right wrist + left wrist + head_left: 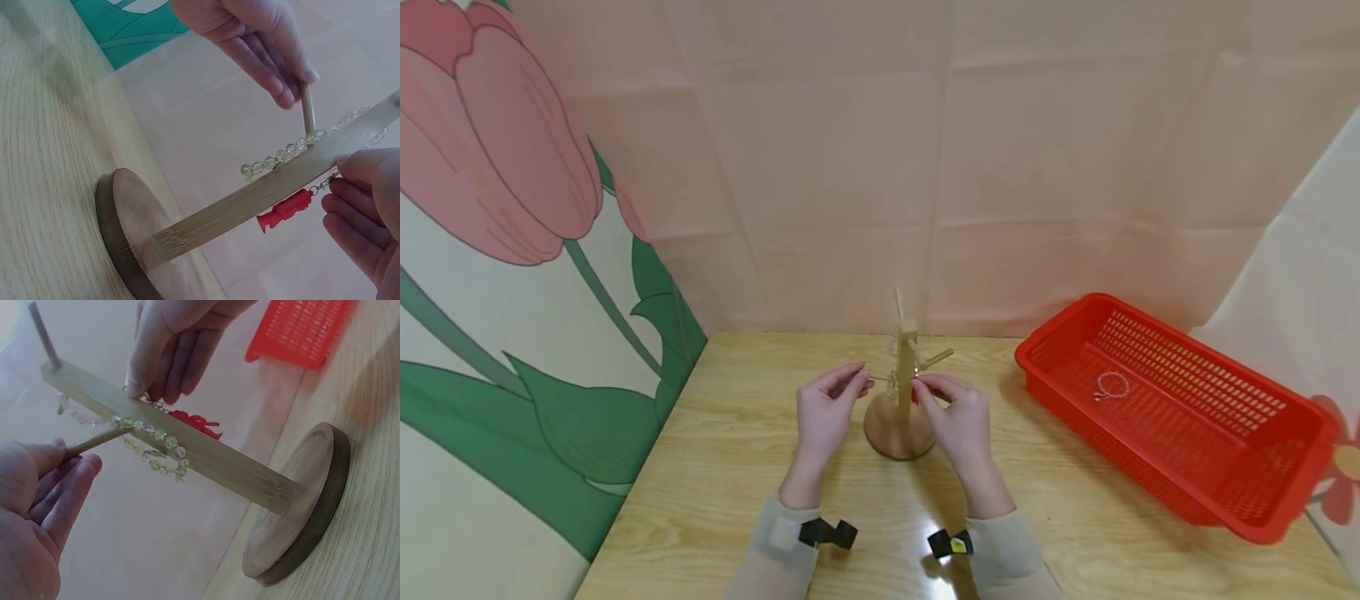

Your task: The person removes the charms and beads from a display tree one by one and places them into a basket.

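Observation:
A wooden jewelry stand with an upright post (907,367) and round base (900,433) stands between both hands. My left hand (823,408) pinches the end of a side peg (94,443) between thumb and fingers. From that peg hangs a yellow-green and clear beaded bracelet (159,434), against the post. Across the post, my right hand (958,417) pinches the ring and chain end of a keychain with a red figure charm (285,211), which dangles beside the post. Higher up hangs a pale pink beaded bracelet (81,417). The right fingertips partly hide the keychain's ring.
A red plastic basket (1097,432) stands at the right of the wooden table (737,450), with a beaded bracelet (1111,385) inside. Another peg (937,358) juts right from the post, and one (898,305) rises near its top. A pink cloth backdrop (820,183) closes off the rear.

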`<state>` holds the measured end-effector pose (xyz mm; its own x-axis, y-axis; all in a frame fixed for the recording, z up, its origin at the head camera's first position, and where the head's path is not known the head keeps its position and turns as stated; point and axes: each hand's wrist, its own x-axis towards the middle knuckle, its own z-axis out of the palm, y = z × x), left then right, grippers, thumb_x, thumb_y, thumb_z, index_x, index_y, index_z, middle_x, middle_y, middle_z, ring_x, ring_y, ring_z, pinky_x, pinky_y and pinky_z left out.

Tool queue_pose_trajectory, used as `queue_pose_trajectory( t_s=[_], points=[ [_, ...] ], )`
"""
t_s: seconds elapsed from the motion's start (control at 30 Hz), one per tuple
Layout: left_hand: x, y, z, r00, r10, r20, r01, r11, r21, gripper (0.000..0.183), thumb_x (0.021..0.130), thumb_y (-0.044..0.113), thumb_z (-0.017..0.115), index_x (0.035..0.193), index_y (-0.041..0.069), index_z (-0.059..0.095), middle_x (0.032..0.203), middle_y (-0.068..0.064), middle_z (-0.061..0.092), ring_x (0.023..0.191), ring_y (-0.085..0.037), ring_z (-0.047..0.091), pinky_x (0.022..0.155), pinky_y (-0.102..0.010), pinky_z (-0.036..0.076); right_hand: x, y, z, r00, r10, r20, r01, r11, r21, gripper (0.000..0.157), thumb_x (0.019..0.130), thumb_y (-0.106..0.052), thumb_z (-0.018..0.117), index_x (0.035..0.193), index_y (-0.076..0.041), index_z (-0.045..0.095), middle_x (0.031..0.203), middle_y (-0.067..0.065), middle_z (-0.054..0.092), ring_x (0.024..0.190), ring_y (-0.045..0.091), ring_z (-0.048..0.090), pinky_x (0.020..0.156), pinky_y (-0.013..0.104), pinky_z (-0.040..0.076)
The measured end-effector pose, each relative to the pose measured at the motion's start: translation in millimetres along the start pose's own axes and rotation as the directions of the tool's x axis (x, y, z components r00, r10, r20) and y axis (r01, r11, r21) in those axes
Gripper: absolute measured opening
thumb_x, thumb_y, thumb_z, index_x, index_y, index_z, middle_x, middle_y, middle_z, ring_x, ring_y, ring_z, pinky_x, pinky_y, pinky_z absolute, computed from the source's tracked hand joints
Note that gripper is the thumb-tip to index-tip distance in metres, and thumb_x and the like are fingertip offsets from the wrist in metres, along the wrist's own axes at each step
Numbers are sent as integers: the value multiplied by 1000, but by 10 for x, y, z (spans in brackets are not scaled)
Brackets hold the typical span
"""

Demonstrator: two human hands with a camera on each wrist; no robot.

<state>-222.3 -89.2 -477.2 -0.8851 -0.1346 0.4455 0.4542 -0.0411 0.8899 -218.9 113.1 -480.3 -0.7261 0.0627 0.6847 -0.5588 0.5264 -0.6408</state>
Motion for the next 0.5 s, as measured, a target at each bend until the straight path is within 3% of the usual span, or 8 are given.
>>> queue_pose_trajectory(
  t_s=[0.3,0.5],
  points=[
    [1,0,5,1000,-5,-8,4,999,-33,17,97,-4,77,113,-6,80,98,-26,78,84,-21,80,75,-34,69,16,11,-33,1000,-24,-6,24,1000,8,5,89,-1,87,93,-3,85,91,8,81,81,25,80,73,42,69],
    [-3,-6,11,1000,5,-11,-5,1000,-20,16,97,-1,78,112,-6,80,97,-21,80,83,-20,80,74,-33,69,22,20,-62,999,-43,-27,43,999,2,6,88,0,88,92,-3,85,90,9,81,80,24,80,72,42,69]
  ],
)
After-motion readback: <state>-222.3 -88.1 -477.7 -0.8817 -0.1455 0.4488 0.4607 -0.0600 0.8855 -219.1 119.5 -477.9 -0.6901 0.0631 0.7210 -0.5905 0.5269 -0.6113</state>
